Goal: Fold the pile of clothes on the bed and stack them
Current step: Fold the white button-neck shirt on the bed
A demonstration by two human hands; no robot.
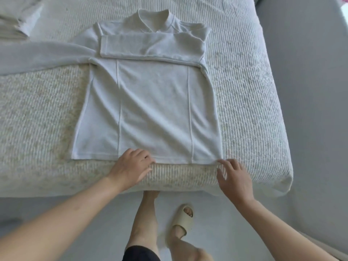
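Observation:
A white long-sleeved top (150, 110) lies flat on the bed, collar away from me. One sleeve is folded across its chest; the other sleeve (37, 55) stretches out to the left. My left hand (131, 166) is at the middle of the bottom hem, fingers curled over the hem's edge. My right hand (232, 176) is at the hem's right corner, fingertips touching the fabric there. A stack of folded pale clothes (17, 19) sits at the far left corner of the view.
The bed (244, 91) has a ribbed cream cover, and its front edge runs just below the hem. Grey floor (310, 72) lies to the right and in front. My legs and a beige slipper (182, 221) stand at the bed's edge.

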